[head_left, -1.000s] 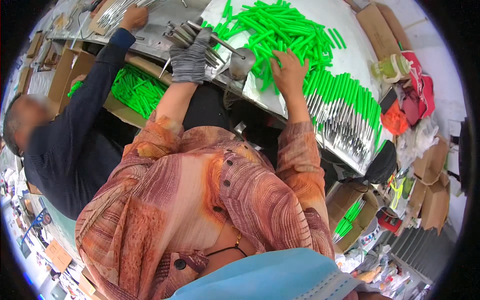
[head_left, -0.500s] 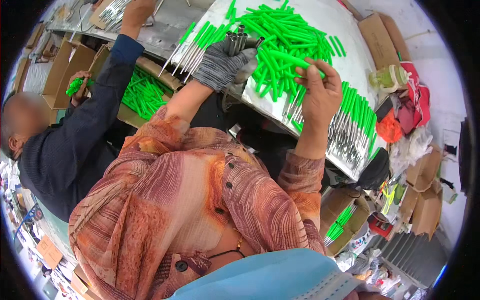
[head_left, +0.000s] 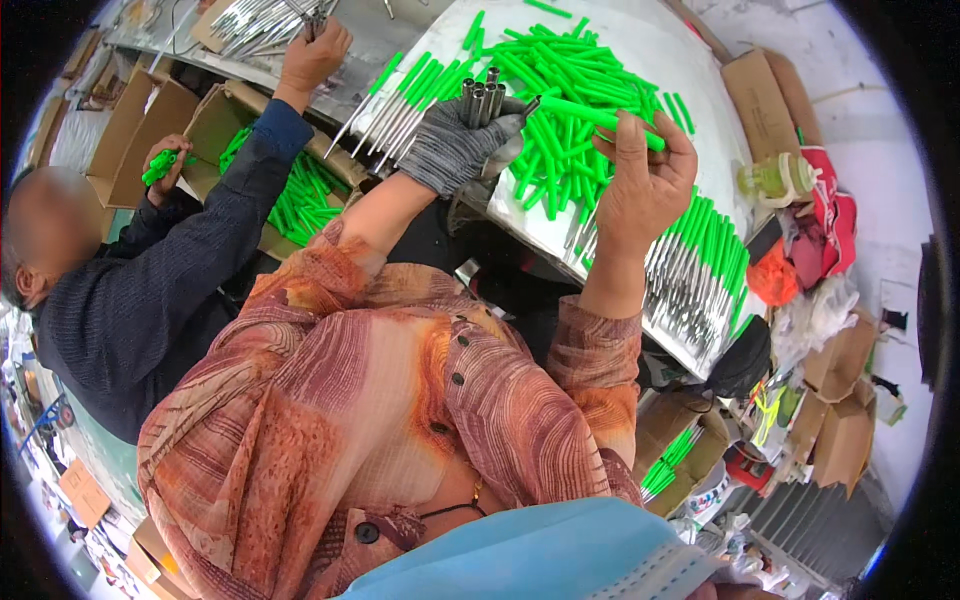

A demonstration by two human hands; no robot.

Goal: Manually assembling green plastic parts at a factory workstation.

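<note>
My left hand [head_left: 450, 140], in a grey knit glove, is closed around a bundle of bare metal tubes [head_left: 484, 98] whose open ends point up and away. One tube leans out to the right of the bundle. My bare right hand [head_left: 645, 180] pinches a bright green plastic sleeve [head_left: 590, 116] between thumb and fingers. The sleeve's left end meets the tip of the leaning tube; whether it is over the tip I cannot tell. Under and behind the sleeve lies a heap of loose green sleeves [head_left: 560, 62] on the white-covered table [head_left: 700, 35].
Metal rods with green sleeves lie in rows at right [head_left: 700, 265] and left [head_left: 410, 90]. A co-worker at left holds metal rods [head_left: 312, 20] and green pieces [head_left: 160, 166] over a carton of green sleeves [head_left: 305, 200]. A green bottle [head_left: 765, 180] stands right; another carton [head_left: 690, 475] sits below.
The green sleeve in my right hand has come against the leaning metal tube's tip. The co-worker's raised hand has moved right and lower.
</note>
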